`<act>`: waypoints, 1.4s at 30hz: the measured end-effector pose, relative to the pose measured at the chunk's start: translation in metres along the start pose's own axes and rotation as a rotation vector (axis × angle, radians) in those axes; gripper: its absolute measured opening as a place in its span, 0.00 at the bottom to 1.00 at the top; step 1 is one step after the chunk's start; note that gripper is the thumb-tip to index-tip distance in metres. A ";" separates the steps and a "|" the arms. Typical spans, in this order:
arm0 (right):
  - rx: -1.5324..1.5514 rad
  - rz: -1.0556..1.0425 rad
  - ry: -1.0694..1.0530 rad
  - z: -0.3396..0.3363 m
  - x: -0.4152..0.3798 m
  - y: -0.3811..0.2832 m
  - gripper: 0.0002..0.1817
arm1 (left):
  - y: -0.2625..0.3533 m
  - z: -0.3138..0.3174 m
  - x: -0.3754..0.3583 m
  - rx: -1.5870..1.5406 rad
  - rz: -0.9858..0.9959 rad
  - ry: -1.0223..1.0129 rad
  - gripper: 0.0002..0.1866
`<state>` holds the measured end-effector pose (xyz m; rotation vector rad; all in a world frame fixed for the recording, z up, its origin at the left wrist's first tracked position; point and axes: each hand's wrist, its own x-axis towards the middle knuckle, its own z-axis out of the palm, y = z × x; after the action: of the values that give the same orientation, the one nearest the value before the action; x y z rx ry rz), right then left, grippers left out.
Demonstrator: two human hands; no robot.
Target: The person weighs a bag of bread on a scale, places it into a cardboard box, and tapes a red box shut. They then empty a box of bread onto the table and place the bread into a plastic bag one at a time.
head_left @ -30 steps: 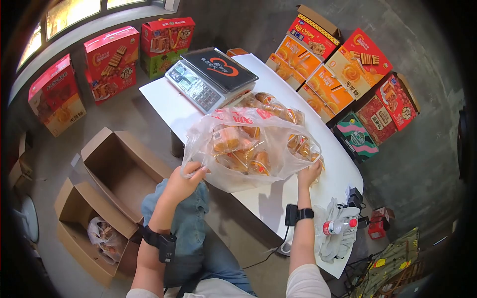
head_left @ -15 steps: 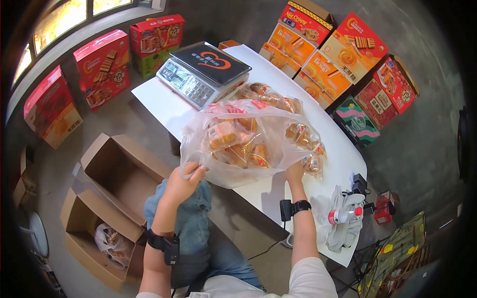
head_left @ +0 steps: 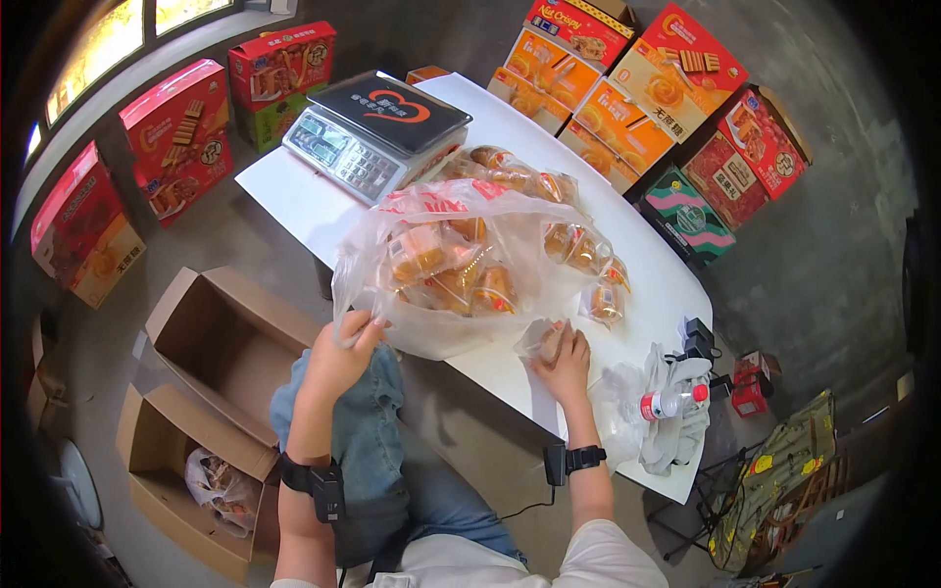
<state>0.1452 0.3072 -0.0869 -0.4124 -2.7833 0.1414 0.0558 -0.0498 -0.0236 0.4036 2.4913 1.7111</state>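
My left hand [head_left: 345, 355] is closed on the near left rim of a translucent plastic bag [head_left: 441, 336]. Inside its wide mouth lie several individually wrapped pastries [head_left: 420, 253]. Just right of the bag's near edge, low over the white table, my right hand [head_left: 563, 365] grips a small pastry in a clear wrapper [head_left: 539, 339], partly covered by the fingers. Beyond the bag, more wrapped pastries [head_left: 578, 249] rest in a cluster on the table, with a single packet [head_left: 603, 304] at the near end.
A digital scale [head_left: 377, 132] stands at the table's [head_left: 637, 257] far left. Near the right edge are a bottle [head_left: 674, 402], crumpled plastic bags [head_left: 676, 449] and black adapters [head_left: 700, 338]. Open cartons [head_left: 230, 328] sit on the floor at left; snack boxes [head_left: 676, 73] are stacked behind.
My right hand has left the bag's right rim and moved slightly left and down, now holding a wrapped pastry. My left hand keeps its hold. The whole view has shifted a little.
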 end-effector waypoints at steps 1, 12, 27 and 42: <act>-0.002 0.004 -0.003 0.001 -0.005 -0.002 0.44 | 0.000 0.001 0.000 -0.001 -0.002 -0.006 0.14; 1.148 0.155 -0.065 -0.037 -0.051 -0.084 0.43 | -0.006 0.004 0.001 0.001 0.001 0.008 0.14; 2.491 0.126 -0.552 -0.071 -0.058 -0.131 0.58 | -0.012 -0.006 0.002 -0.023 -0.045 0.022 0.13; 2.716 0.218 -0.536 -0.057 -0.054 -0.138 0.45 | -0.013 -0.005 0.003 -0.054 -0.066 0.011 0.15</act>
<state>0.1763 0.1623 -0.0293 0.2008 -0.4737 3.1413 0.0499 -0.0582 -0.0332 0.3048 2.4312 1.7559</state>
